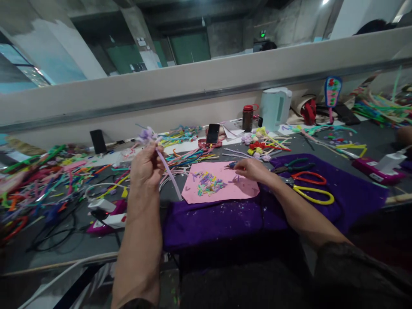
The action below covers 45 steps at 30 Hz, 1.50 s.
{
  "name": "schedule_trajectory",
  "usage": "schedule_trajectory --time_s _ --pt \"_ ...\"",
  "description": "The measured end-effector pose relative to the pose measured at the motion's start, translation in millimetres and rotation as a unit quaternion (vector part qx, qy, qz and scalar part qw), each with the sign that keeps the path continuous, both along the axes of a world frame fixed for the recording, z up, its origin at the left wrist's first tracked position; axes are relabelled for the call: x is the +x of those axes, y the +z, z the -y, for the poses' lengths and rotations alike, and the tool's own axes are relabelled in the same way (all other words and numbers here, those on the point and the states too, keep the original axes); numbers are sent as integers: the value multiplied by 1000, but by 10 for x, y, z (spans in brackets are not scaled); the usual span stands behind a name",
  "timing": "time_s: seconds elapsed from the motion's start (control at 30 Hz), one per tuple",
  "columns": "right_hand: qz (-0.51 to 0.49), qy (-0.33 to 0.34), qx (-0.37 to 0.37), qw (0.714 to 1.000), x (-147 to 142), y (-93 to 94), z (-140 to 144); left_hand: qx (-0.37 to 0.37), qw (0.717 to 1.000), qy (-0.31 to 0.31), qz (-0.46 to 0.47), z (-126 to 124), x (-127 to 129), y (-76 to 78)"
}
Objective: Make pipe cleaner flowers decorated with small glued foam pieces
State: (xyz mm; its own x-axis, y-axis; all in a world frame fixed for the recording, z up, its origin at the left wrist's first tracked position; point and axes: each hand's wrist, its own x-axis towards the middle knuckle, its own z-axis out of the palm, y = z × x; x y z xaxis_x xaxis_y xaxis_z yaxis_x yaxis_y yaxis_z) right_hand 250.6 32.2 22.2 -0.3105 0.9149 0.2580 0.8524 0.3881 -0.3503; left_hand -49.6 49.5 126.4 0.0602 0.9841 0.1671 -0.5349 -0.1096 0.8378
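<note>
My left hand (148, 165) is raised, its fingers closed around a light purple pipe-cleaner flower (147, 134) whose long lilac stem (170, 175) hangs down to the right. Over the right part of a pink sheet (193, 198), my right hand (251, 170) is closed on a small pointed tool (231, 165) with some blue on it; its exact kind is too small to tell. A heap of short, colourful pipe-cleaner snippets (209, 184) lies on the sheet. A few purple pieces (237, 178) lie just below my right fingers.
Purple cloth (219, 225) lies under the sheet. Pliers (298, 164), red-handled scissors (309, 177) and a yellow-handled tool (317, 195) rest at right. Behind stand a phone (213, 133), bottle (247, 119) and kettle (275, 108). Power strips (107, 219) and loose pipe cleaners (64, 184) crowd the left.
</note>
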Motion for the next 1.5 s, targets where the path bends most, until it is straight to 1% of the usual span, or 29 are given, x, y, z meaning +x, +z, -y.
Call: schedule_trajectory --time_s 0.1,0.2,0.27,0.37,0.47,0.53,0.6,0.7,0.77,0.83,0.93,1.07,1.17,1.23,1.3,1.37,1.43,1.5 --pt "-126 76 0 989 -184 158 -35 8 999 -26 -47 94 154 2" --pt "-176 154 -15 972 -462 331 -76 -3 995 -64 -71 171 328 -9" --pt "-189 186 -10 964 -660 404 -107 -2 994 -67 -90 203 443 -43" --pt "-209 231 -20 950 -902 414 -159 -4 989 -92 -113 224 595 -145" --pt "-232 265 -24 936 -985 334 -217 -4 986 -118 -120 220 671 -253" --pt "-222 257 -13 941 -917 257 -262 -7 987 -118 -111 206 648 -287" --pt "-182 216 -2 959 -759 170 -312 -14 990 -103 -91 189 563 -274" --pt "-128 150 0 980 -442 26 -376 -17 996 -70 -46 166 378 -183" --pt "-125 104 -29 986 -247 -66 -395 -2 998 -54 -12 162 264 -102" --pt "-118 83 -51 988 -103 -136 -390 6 998 -61 0 169 182 -25" --pt "-111 80 -53 989 7 -177 -345 23 998 -53 15 188 112 59" --pt "-83 81 -39 992 56 -107 -237 30 999 -32 21 199 54 95" --pt "-92 84 -27 992 77 4 -148 28 1000 -9 2 190 56 54" --pt "-124 79 -39 988 74 92 -100 23 1000 11 -14 177 108 -10" --pt "-164 77 -69 981 39 189 -65 15 999 36 -33 160 203 -103" --pt "-203 92 -94 970 -29 290 -38 13 996 52 -68 142 322 -210" --pt "-237 122 -113 957 -117 380 -23 12 995 26 -98 126 433 -315" --pt "-264 161 -132 942 -205 435 -32 3 994 -16 -106 113 515 -409"
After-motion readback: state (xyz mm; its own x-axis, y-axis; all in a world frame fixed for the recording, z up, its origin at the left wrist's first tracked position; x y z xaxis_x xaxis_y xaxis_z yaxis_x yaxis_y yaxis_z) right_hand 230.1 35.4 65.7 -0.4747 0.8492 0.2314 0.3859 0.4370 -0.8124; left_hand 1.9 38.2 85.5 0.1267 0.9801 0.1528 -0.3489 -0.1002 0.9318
